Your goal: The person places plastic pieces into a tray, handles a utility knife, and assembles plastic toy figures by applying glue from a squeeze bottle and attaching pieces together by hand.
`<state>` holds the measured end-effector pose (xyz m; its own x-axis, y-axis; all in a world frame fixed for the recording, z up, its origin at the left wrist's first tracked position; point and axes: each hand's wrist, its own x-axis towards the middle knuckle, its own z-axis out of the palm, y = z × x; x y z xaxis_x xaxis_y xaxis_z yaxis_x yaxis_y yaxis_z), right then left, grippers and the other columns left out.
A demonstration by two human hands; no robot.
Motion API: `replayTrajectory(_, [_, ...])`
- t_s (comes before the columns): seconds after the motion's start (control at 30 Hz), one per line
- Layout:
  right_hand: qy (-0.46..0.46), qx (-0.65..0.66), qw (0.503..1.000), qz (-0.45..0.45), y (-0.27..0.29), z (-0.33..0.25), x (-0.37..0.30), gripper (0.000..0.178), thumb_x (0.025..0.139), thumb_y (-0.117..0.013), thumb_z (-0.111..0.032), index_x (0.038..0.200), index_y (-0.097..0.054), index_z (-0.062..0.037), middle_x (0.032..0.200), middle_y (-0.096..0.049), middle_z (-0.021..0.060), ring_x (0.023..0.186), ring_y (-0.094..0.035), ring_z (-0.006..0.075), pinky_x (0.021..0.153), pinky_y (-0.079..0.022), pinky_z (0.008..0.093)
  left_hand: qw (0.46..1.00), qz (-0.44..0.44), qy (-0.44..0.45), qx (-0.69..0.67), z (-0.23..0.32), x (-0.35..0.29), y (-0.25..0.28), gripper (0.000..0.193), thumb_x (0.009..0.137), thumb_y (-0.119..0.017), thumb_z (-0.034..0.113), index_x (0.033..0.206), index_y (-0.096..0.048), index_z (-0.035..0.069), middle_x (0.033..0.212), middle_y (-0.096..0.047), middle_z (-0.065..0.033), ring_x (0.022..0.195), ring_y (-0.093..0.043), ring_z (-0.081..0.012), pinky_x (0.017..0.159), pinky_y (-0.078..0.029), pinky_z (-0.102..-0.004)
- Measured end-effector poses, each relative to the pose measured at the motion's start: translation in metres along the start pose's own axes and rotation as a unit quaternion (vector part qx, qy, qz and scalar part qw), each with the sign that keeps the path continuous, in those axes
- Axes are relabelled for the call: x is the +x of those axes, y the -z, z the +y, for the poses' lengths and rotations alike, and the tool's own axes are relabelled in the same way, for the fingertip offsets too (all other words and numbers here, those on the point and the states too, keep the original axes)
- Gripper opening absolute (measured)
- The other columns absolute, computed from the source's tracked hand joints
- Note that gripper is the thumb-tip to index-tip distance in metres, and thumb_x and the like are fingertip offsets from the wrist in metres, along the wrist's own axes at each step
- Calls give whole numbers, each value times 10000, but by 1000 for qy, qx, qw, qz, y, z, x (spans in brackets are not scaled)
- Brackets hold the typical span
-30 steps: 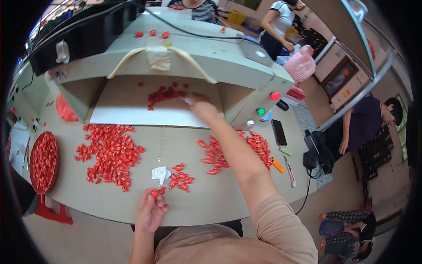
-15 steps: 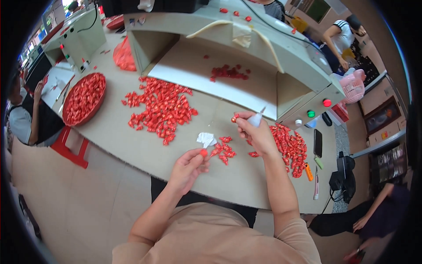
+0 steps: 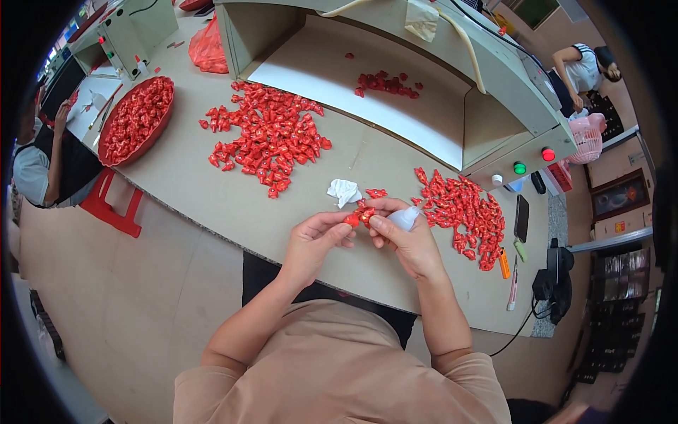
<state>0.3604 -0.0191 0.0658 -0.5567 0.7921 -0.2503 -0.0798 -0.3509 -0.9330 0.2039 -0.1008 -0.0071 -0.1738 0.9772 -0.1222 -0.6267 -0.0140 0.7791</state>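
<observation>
My left hand (image 3: 316, 244) pinches a small glossy red piece (image 3: 351, 220) between thumb and fingers. Right against it, my right hand (image 3: 408, 247) pinches a second red piece, the two meeting or almost meeting; fingers partly hide them. Tucked in the right hand is also a small white squeeze bottle (image 3: 404, 218) with a narrow tip. Just beyond the hands lie a crumpled white tissue (image 3: 345, 191) and a few red pieces (image 3: 376, 193). A big heap of red pieces (image 3: 272, 134) spreads to the left, and a smaller heap (image 3: 473, 219) to the right.
A light-coloured open-fronted cabinet (image 3: 487, 159) with buttons stands behind, more red pieces inside. At left are a full red basin (image 3: 171, 113), a red stool (image 3: 116, 215) and a seated co-worker. A phone (image 3: 521, 218), an orange lighter (image 3: 504, 263) and a cutter (image 3: 513, 286) lie right.
My right hand has come left and nearer, bringing its red piece to the one in my left hand. The view has shifted, and the bottle is still in my right hand.
</observation>
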Motion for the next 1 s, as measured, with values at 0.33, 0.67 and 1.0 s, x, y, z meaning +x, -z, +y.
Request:
replayTrajectory(0.33, [27,-113,993,14,2,2,-2,204,864,-665,-88,1036,-612,10,863,-643,51,724,-587,83,597,-469,213,1000,-5,-19,15,-4,0,1,198,893,-616,40,1089,-621,8,1003,-662,-97,859,-635,-160,728,-546,-303])
replayTrajectory(0.67, [-24,-194,981,-5,8,-8,-5,168,855,-680,-101,978,-613,-8,812,-643,35,669,-562,65,574,-451,207,991,-15,-30,126,8,-2,-6,186,888,-636,64,1063,-672,11,959,-662,-53,825,-611,-101,716,-522,-249])
replayTrajectory(1.0, [-25,-159,987,-21,17,-4,0,178,854,-697,-126,975,-629,-16,789,-626,23,647,-550,63,569,-444,197,986,-51,-25,158,13,8,-2,161,871,-657,53,1025,-686,16,913,-653,-34,810,-591,-88,739,-498,-236])
